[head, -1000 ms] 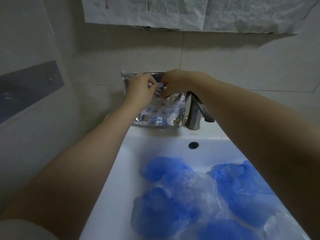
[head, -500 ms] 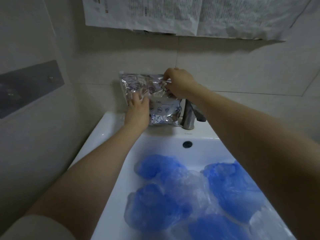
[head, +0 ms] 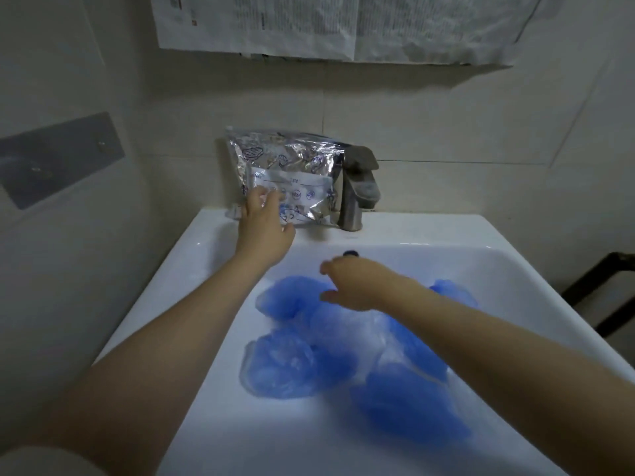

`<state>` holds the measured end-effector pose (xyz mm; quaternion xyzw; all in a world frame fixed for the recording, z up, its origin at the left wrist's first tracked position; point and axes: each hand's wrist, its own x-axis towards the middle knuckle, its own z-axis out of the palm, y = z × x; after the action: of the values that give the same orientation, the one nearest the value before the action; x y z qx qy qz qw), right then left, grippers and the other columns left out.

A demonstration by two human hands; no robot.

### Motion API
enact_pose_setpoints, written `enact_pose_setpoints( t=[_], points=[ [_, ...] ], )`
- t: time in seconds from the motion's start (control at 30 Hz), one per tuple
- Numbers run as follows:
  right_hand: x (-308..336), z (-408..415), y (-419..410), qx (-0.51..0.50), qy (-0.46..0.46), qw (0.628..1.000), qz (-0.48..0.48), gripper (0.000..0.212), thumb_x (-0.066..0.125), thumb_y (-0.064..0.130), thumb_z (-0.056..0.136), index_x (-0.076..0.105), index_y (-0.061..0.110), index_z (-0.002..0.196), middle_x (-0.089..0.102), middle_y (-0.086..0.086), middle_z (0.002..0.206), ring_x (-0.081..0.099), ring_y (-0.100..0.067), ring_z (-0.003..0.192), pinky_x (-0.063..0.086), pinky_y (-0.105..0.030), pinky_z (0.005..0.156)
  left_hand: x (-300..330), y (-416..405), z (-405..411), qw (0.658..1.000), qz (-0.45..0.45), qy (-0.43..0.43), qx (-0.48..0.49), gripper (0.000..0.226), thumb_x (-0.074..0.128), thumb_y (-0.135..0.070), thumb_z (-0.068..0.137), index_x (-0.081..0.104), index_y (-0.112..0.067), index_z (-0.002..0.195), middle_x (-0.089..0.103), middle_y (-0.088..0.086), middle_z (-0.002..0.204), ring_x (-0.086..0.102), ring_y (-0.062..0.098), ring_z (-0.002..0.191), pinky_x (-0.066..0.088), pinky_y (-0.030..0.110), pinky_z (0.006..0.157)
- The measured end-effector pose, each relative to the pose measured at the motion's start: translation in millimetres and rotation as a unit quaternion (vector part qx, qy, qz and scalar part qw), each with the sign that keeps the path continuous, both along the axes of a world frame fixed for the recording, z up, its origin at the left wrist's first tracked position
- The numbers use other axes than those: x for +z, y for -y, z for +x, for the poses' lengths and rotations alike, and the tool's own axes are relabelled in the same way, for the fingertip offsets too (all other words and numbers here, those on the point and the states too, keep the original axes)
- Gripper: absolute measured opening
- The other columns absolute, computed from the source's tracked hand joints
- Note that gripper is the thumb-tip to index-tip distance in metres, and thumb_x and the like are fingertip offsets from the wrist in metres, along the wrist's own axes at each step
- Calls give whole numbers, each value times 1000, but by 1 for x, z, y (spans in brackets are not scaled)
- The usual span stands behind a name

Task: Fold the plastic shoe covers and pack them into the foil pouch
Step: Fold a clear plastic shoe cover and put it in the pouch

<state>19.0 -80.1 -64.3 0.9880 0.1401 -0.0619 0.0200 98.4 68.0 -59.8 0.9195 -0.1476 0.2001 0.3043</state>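
A: What lies nearest the person?

B: A heap of blue shoe covers (head: 343, 352), crumpled and loose, fills the basin of the white sink (head: 515, 269). Both bare forearms reach over them from the lower edge of the view

A: And the right hand?

B: The right hand (head: 354, 286) hovers over the far end of the heap, near the dark overflow hole (head: 350, 253). Its fingers are spread and relaxed and hold nothing; whether they touch the plastic below cannot be told, as the hand is blurred

A: The left one?

B: Farther out, the left hand (head: 264, 225) lies at the back rim of the sink, fingers straight and laid against the lower front of the foil pouch (head: 285, 173). It grips nothing

A: Where does the pouch stand?

B: Upright on the sink's back ledge, leaning on the tiled wall (head: 429, 125), just beside the metal tap (head: 357, 190) on the tap's left. It is silver and creased, with a white printed label on its face

A: Anything beyond?

B: Sheets of printed paper (head: 309, 25) hang on the wall above, and a grey plate (head: 55, 156) is fixed to the left wall
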Motion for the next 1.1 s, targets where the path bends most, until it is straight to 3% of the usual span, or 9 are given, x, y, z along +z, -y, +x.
enact_pose_setpoints(
  t=[0.13, 0.23, 0.33, 0.47, 0.6, 0.7, 0.87, 1.0, 1.1],
  points=[
    [-43, -14, 14, -101, -102, 990, -2, 67, 66, 47, 80, 37, 9, 127, 50, -12, 129, 47, -31, 119, 35, -40, 95, 2, 12, -27, 998, -31, 13, -56, 23, 57, -6, 84, 61, -4, 106, 44, 13, 129, 39, 28, 125, 28, 28, 101],
    [-49, -15, 25, -123, -61, 990, -18, 37, 57, 19, 88, 48, 10, 122, 54, -12, 127, 51, -30, 117, 37, -38, 95, 3, 22, -49, 992, -39, -28, -119, 15, 55, -8, 87, 66, -6, 96, 59, 10, 109, 54, 22, 102, 39, 23, 91],
    [-35, -13, 39, -158, 28, 979, 128, 19, 48, 14, 92, 59, 7, 106, 61, -15, 113, 56, -31, 105, 39, -30, 80, -1, 36, -68, 981, -15, -114, -154, 32, 63, -24, 87, 59, -11, 116, 56, 8, 120, 54, 19, 106, 39, 22, 93],
    [-10, -23, 55, -168, 132, 876, 432, 15, 47, 14, 95, 51, 6, 83, 54, -11, 78, 49, -22, 74, 33, -31, 67, -14, 55, -78, 968, -6, -201, -149, 95, 77, -29, 74, 16, -19, 147, 34, 11, 142, 39, 25, 128, 34, 31, 104],
    [-5, -41, 63, -176, 71, 744, 640, 15, 47, 12, 95, 50, 8, 81, 46, -3, 63, 45, -11, 55, 45, -32, 59, -25, 70, -76, 958, -203, -189, -79, 47, 66, -14, 83, 47, -13, 126, 58, 7, 94, 56, 24, 88, 43, 30, 77],
    [-12, -40, 77, -218, 109, 776, 582, 16, 57, 18, 89, 54, 9, 77, 46, -5, 64, 41, -13, 58, 35, -29, 56, -35, 66, -74, 953, -233, -183, -70, 3, 62, -13, 86, 64, -11, 88, 61, 5, 81, 56, 22, 77, 43, 28, 71],
    [-13, -41, 108, -298, 169, 813, 470, 22, 69, 33, 81, 61, 14, 90, 59, -2, 81, 55, -19, 75, 42, -28, 64, -35, 54, -73, 933, -284, -210, -69, 23, 57, -18, 92, 56, -15, 69, 51, 1, 51, 45, 5, 38, 40, 20, 51],
    [0, -58, 90, -123, 314, 846, 413, 35, 55, 42, 87, 62, 17, 110, 52, 7, 105, 48, -8, 98, 36, -15, 84, -34, 48, -76, 926, -307, -215, -51, 28, 52, -20, 94, 51, -12, 67, 48, 4, 54, 45, 14, 46, 39, 28, 58],
    [6, -68, 62, -22, 280, 894, 348, 42, 59, 50, 82, 64, 17, 108, 58, 12, 99, 45, -3, 91, 30, -10, 80, -29, 49, -79, 913, -338, -219, -56, 29, 50, -22, 95, 49, -13, 68, 46, 2, 56, 44, 8, 41, 39, 27, 56]
  ],
)
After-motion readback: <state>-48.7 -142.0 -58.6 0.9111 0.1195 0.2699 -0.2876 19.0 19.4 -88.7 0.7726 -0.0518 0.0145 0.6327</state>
